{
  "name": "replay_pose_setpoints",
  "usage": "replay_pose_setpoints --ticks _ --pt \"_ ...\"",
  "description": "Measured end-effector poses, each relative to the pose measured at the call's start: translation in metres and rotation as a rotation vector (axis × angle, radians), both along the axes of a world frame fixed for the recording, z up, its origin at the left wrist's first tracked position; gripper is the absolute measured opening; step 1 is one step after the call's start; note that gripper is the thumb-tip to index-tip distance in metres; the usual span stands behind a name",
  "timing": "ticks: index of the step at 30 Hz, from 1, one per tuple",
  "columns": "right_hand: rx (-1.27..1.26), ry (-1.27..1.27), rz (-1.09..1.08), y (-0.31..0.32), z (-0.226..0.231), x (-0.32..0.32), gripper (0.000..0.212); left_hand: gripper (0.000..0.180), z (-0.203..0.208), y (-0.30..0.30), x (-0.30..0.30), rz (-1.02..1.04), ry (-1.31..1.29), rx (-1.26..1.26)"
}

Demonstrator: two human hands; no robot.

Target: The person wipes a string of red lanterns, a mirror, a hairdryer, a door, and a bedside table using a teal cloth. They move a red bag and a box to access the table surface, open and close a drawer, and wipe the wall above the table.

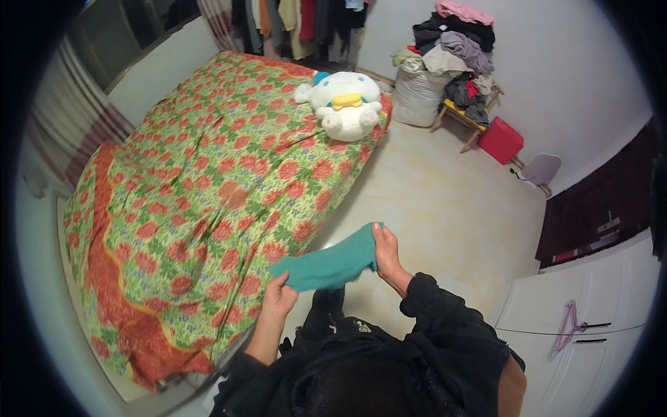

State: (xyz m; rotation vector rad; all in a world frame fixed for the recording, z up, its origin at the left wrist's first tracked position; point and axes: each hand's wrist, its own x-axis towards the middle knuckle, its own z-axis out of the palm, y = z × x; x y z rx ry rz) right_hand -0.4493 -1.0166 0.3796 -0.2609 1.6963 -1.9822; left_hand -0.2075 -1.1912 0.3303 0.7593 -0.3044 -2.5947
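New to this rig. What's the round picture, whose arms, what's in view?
There is no machine here: a person wears a fisheye camera on the head, looking down, so the picture is round and straight edges bend. The arms coming in from the lower edge are the person's own, in black sleeves. The left hand and right hand each grip one end of a teal cloth, stretched between them above the floor. To the left is a bed with a floral cover, and a white plush toy sits at its far end. Farther back are a clothes pile and a red box; white cabinets stand at the right.
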Motion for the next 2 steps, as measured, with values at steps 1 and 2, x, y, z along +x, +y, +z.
replay_pose_setpoints --ticks 1,2 --pt "-0.030 0.000 -0.019 -0.003 0.014 -0.012 0.028 0.043 0.017 -0.006 -0.015 0.003 0.061 0.037" --pt "-0.091 -0.005 -0.010 -0.007 0.029 -0.025 0.029 0.051 0.042 -0.014 -0.033 -0.031 0.135 0.045"
